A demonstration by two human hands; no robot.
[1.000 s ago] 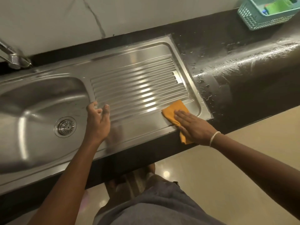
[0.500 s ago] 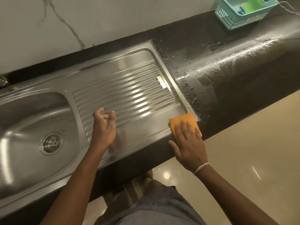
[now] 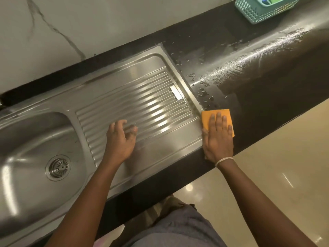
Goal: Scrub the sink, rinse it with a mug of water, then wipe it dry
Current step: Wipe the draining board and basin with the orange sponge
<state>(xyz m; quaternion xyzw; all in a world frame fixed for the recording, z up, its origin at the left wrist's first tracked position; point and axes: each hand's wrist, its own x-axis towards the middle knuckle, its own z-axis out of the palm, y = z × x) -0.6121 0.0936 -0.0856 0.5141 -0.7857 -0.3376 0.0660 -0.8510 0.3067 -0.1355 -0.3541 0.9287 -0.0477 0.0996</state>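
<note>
A stainless steel sink [image 3: 32, 139] fills the left, its round drain [image 3: 58, 167] low in the basin. The ribbed drainboard [image 3: 142, 97] runs off to its right. My right hand [image 3: 218, 139] lies flat, fingers spread, pressing an orange cloth [image 3: 207, 117] onto the black counter just past the drainboard's right edge. My left hand [image 3: 121, 139] hovers over or rests on the near ribs of the drainboard, fingers loosely curled, holding nothing. No mug is in view.
The black counter [image 3: 258, 90] to the right carries water drops and a wet sheen. A teal plastic basket [image 3: 263, 9] stands at the far right corner against the marble wall [image 3: 89, 24]. The counter's front edge drops to a glossy beige floor [image 3: 267, 166].
My right hand has slid the orange cloth rightward, off the drainboard's corner and onto the black counter. My left hand has shifted right along the drainboard.
</note>
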